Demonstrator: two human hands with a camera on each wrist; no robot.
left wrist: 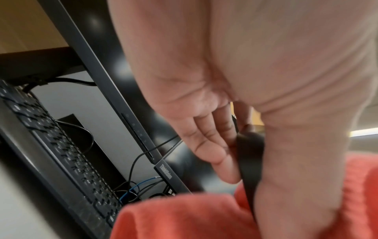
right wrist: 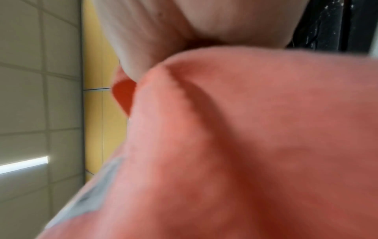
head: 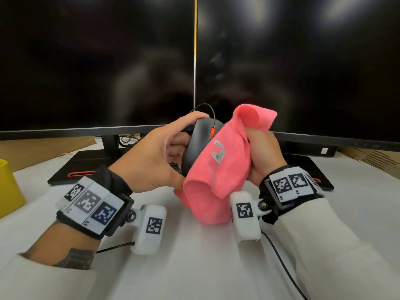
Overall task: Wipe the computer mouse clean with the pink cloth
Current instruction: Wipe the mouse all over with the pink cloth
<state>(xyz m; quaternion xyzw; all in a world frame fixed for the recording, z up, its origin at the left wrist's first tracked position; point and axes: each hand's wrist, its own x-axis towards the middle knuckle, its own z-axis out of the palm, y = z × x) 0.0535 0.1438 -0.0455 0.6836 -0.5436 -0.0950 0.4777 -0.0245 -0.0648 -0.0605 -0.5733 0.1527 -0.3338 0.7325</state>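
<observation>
Item: computer mouse (head: pixel 198 139), black, wired, with an orange scroll wheel (head: pixel 212 132); held raised above the white table (head: pixel 194 267), in front of the lower edges of two dark monitors, tilted with its top toward the camera. Holder: left hand (head: pixel 155 156), fingers curled round the far side of the mouse and thumb along its near side, a firm enclosing grip; the left wrist view confirms the black body (left wrist: pixel 250 155) clamped between fingers (left wrist: pixel 214 145) and thumb. Item: pink cloth (head: pixel 216 167), bunched, bearing two grey labels; draped against the right side of the mouse, its lower folds hanging down toward the table. Holder: right hand (head: pixel 263 156), closed tightly on a gathered upper part of the cloth; the right wrist view is filled with blurred pink fabric (right wrist: pixel 245 145). Both wrists carry marker-printed bands and white camera units. Surroundings: left monitor (head: pixel 97 61) and right monitor (head: pixel 303 61) side by side on black stands; a yellow container (head: pixel 8 187) at the table's left edge; a black keyboard (left wrist: pixel 57 145) under the left monitor, seen from the left wrist; a black cable (head: pixel 283 267) crossing the table near the right sleeve.
</observation>
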